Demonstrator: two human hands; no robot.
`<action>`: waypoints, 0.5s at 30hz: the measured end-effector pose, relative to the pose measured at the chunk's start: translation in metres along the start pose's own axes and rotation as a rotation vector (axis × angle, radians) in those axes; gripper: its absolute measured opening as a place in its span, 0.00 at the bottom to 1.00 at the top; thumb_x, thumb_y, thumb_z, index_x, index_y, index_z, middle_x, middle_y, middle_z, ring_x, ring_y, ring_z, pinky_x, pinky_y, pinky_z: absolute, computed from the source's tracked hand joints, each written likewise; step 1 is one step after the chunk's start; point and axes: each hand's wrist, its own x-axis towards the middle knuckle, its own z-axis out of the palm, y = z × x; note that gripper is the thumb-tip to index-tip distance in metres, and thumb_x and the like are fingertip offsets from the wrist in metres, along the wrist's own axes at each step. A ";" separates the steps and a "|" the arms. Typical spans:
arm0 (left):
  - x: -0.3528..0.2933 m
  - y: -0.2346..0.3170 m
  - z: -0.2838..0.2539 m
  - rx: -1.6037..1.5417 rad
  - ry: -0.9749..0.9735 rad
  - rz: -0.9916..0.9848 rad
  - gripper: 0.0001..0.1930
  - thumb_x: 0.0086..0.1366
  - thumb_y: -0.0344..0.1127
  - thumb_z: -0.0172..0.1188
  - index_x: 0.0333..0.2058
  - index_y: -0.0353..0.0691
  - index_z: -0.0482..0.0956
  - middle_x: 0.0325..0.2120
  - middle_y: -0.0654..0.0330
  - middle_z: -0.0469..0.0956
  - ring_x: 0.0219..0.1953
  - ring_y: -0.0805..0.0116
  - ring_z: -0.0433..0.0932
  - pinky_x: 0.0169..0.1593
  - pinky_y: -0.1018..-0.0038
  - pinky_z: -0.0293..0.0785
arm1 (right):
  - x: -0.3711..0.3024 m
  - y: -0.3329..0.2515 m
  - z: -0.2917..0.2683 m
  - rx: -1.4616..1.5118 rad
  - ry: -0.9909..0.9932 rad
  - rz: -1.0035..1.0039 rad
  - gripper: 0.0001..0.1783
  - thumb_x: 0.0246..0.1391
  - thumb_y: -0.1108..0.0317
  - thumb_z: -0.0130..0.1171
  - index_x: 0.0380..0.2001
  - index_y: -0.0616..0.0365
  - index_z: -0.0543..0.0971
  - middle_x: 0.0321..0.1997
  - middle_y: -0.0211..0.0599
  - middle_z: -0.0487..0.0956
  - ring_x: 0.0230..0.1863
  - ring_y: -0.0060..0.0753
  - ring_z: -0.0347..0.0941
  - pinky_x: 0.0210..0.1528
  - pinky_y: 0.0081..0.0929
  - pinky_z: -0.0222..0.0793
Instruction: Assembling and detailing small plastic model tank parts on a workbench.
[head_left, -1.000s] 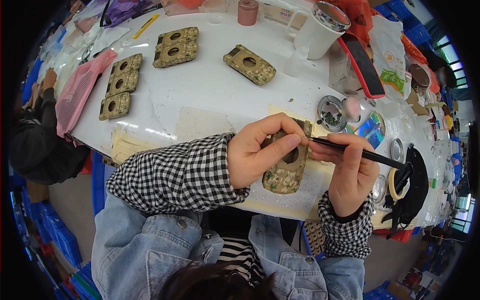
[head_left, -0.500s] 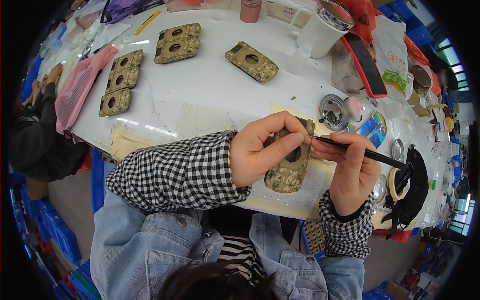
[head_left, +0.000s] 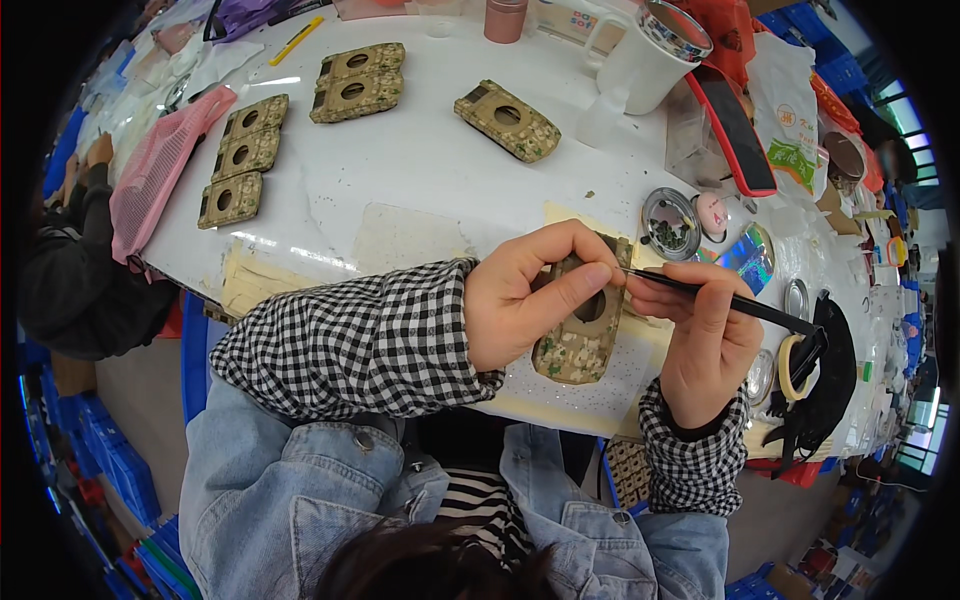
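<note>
A camouflage-painted toy tank hull (head_left: 573, 354) with a round hole lies in front of me, partly covered by my hands. Over its upper half is my left hand (head_left: 525, 297), thumb and forefinger pinched together; whatever they grip is too small or hidden to make out. Black tweezers (head_left: 752, 306) are held in my right hand (head_left: 706, 345), and their fine tip meets my left fingertips. Further tank hulls stand apart on the table: one (head_left: 508, 120) beyond my hands, a pair (head_left: 358, 82) to its left, and a short row (head_left: 240, 155) at the left.
Right of my hands are a round tin (head_left: 671, 222) with small dark parts, a tape roll (head_left: 797, 367) and a black bag (head_left: 832, 350). A white mug (head_left: 640, 70) and red-cased phone (head_left: 735, 135) stand farther back. A pink mesh basket (head_left: 165, 175) borders another person's sleeve (head_left: 95, 270).
Both hands keep the same pose over the hull, with the tweezers at the left fingertips. The whole view has shifted very slightly.
</note>
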 end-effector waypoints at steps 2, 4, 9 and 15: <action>0.000 0.000 0.000 -0.020 -0.003 -0.016 0.09 0.67 0.34 0.47 0.39 0.36 0.71 0.29 0.67 0.72 0.32 0.85 0.66 0.37 0.84 0.65 | 0.000 0.001 0.000 0.011 0.008 0.003 0.21 0.64 0.60 0.40 0.37 0.71 0.71 0.32 0.51 0.78 0.35 0.38 0.79 0.38 0.28 0.77; 0.000 0.001 -0.002 -0.090 0.008 -0.086 0.10 0.68 0.36 0.45 0.40 0.36 0.71 0.30 0.67 0.72 0.33 0.84 0.68 0.38 0.83 0.66 | 0.000 0.002 -0.001 0.002 0.015 -0.022 0.20 0.64 0.59 0.40 0.36 0.71 0.71 0.32 0.50 0.78 0.34 0.37 0.78 0.38 0.27 0.76; 0.008 0.021 -0.013 -0.452 0.052 -0.359 0.22 0.70 0.46 0.35 0.54 0.37 0.59 0.46 0.53 0.69 0.45 0.61 0.74 0.48 0.68 0.74 | -0.004 0.002 -0.009 -0.105 -0.005 -0.218 0.20 0.64 0.60 0.40 0.35 0.68 0.73 0.32 0.47 0.79 0.31 0.30 0.76 0.37 0.23 0.71; 0.006 0.021 -0.012 -0.465 0.007 -0.195 0.27 0.70 0.49 0.35 0.62 0.43 0.47 0.49 0.53 0.67 0.48 0.62 0.72 0.50 0.67 0.72 | 0.002 -0.005 -0.008 -0.191 -0.039 -0.426 0.21 0.62 0.57 0.42 0.30 0.63 0.76 0.30 0.40 0.79 0.31 0.31 0.70 0.38 0.27 0.64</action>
